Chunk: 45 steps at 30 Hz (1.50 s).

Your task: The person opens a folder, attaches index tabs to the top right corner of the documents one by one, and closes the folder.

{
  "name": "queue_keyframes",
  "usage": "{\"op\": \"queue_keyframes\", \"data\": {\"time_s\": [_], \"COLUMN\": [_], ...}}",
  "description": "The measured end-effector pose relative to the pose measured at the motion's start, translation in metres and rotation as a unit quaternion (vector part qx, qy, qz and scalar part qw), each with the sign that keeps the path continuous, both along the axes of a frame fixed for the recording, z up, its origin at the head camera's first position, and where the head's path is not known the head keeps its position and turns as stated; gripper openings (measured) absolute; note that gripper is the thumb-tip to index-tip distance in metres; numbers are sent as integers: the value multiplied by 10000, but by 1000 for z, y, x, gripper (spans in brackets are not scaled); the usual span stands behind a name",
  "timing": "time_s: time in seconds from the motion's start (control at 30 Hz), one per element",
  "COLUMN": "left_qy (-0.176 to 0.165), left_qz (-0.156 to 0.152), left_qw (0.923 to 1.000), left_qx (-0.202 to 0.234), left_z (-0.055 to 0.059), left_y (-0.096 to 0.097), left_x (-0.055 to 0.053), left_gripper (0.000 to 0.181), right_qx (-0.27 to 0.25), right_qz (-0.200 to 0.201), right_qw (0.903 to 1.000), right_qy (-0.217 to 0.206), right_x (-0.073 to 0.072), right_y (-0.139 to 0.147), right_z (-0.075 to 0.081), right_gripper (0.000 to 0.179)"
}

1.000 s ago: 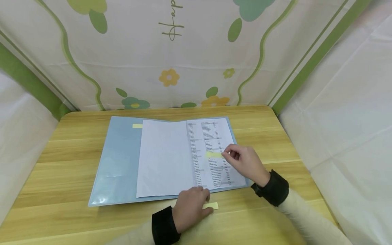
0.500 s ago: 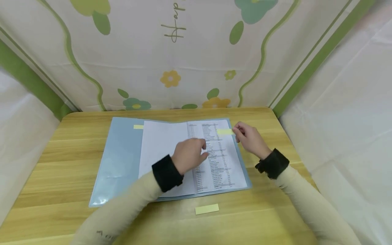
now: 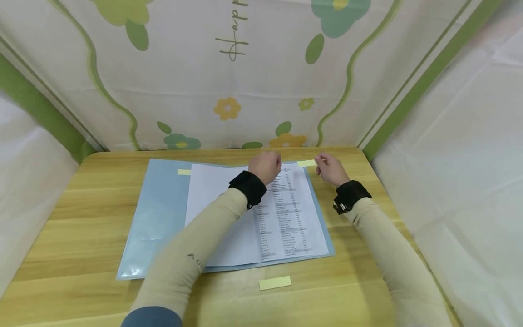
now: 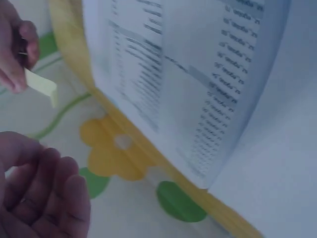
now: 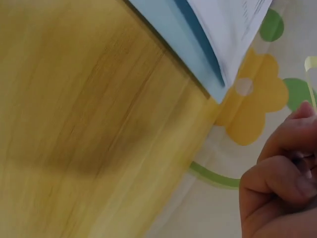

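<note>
My right hand [image 3: 332, 170] pinches one end of a yellow sticky note strip [image 3: 306, 163] at the far right corner of an open blue folder [image 3: 159, 213]. The strip's free end bends over in the left wrist view. My left hand [image 3: 265, 167] is over the far edge of the papers, its fingers loosely curled and holding nothing in the left wrist view [image 4: 44, 198]. A printed page [image 3: 294, 231] and a blank white page [image 3: 216, 181] lie open in the folder. Another yellow strip [image 3: 184, 172] sticks out from the blank page's left edge.
A pad of yellow sticky notes [image 3: 274, 283] lies on the wooden table [image 3: 81, 227] in front of the folder. A floral cloth [image 3: 265, 91] hangs behind the table, and white cloth [image 3: 457, 159] stands at the sides.
My right hand has carried the strip away from me, from over the printed page to its far right corner. The left hand has left the sticky note pad and moved to the page's far edge.
</note>
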<state>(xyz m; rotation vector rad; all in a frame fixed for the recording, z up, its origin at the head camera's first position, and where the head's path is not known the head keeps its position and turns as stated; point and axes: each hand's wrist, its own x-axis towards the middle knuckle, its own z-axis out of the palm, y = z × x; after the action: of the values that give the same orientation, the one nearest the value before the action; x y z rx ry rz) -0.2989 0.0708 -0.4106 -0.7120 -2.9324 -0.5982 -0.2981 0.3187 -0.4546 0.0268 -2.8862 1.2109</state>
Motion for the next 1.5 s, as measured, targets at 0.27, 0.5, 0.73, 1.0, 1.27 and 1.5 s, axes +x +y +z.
{"op": "queue_keyframes", "data": {"time_s": [0.27, 0.5, 0.73, 1.0, 1.27, 1.5], "left_qy": [-176, -493, -260, -438, -881, -930], "left_qz": [25, -120, -214, -236, -832, -857], "left_qw": [9992, 9914, 9834, 9869, 9747, 9660], "left_qx": [-351, -1202, -1783, -1536, -1876, -2255], "left_z": [-28, -69, -93, -96, -87, -88], "left_y": [26, 37, 40, 47, 51, 55], "left_x": [-23, -20, -20, -22, -19, -22], "left_gripper": [19, 60, 84, 101, 85, 79], "right_qx": [-126, 71, 243, 313, 279, 308], "right_qz": [-186, -384, -132, -197, -324, -381], "right_qw": [9992, 9979, 9983, 9966, 9964, 9961], "right_qy": [-343, -511, -508, -732, -728, -740], "right_x": [-20, -25, -29, -35, -38, -40], "right_y": [-3, -8, -9, -6, -4, -4], "right_z": [-17, -27, -35, -46, -53, -54], "right_gripper": [35, 35, 34, 33, 31, 31]}}
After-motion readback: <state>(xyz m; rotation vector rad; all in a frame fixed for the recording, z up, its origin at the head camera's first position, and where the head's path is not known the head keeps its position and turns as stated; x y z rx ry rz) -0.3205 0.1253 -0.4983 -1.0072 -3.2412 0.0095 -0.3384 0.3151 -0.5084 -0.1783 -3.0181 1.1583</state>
